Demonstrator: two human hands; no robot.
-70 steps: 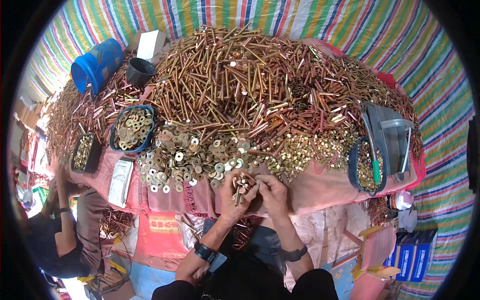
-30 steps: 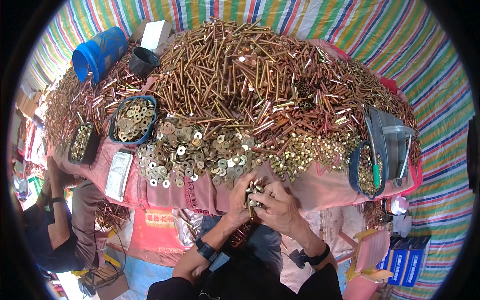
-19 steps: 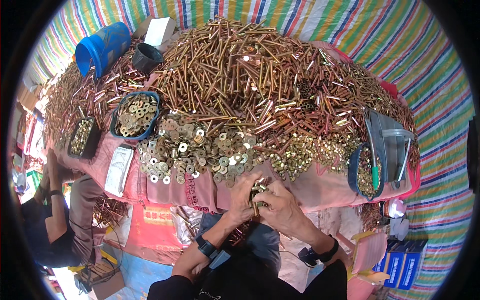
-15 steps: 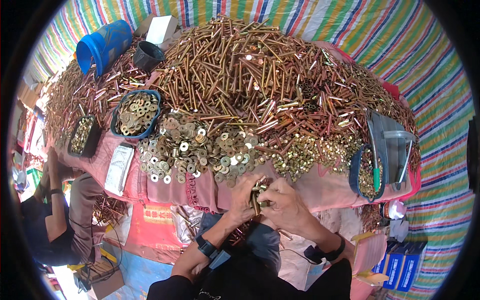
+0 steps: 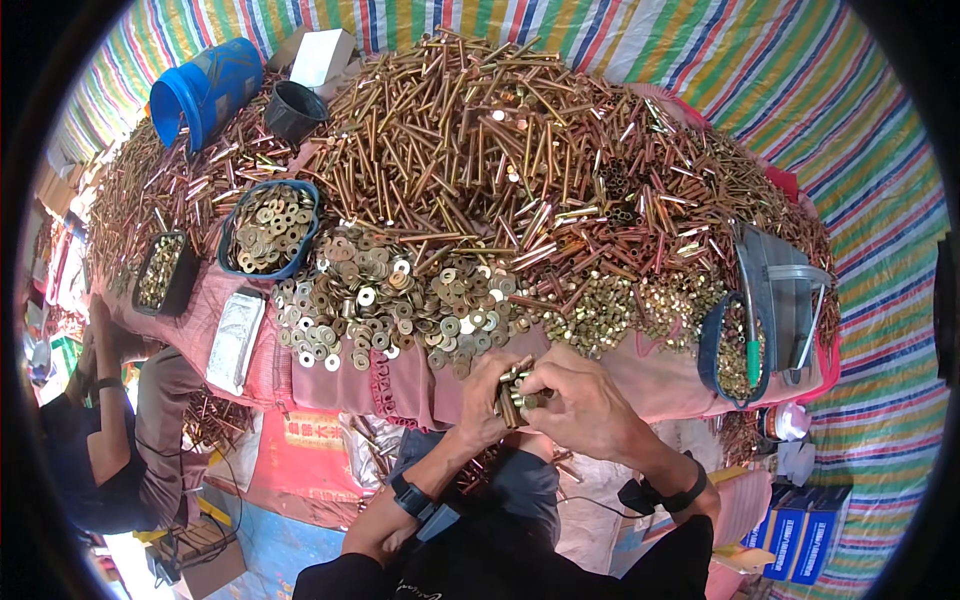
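Note:
In front of my lap, my left hand [image 5: 484,402] is closed round a small bundle of brass-coloured bolts [image 5: 511,408], held roughly upright. My right hand [image 5: 578,408] comes against the bundle from the right, its thumb and fingers pinched on one bolt's end; whether a nut is there is too small to tell. Just beyond my hands, flat washers [image 5: 400,300] lie heaped on the pink cloth [image 5: 640,385]. Small nuts [image 5: 590,320] form a pile to their right. A large mound of bolts and metal sleeves [image 5: 450,140] rises behind both.
A blue basket of washers [image 5: 228,255] and a dark tray of nuts [image 5: 188,290] stand left. At right, a blue tub of nuts [image 5: 712,350] touches a grey scoop-like container [image 5: 785,300]. A blue bucket [image 5: 205,95] lies far left. Another person's arm [image 5: 112,400] is at left.
My right wrist and forearm have shifted slightly right, and the right fingers have moved a little on the bundle. My left hand keeps its hold almost in place.

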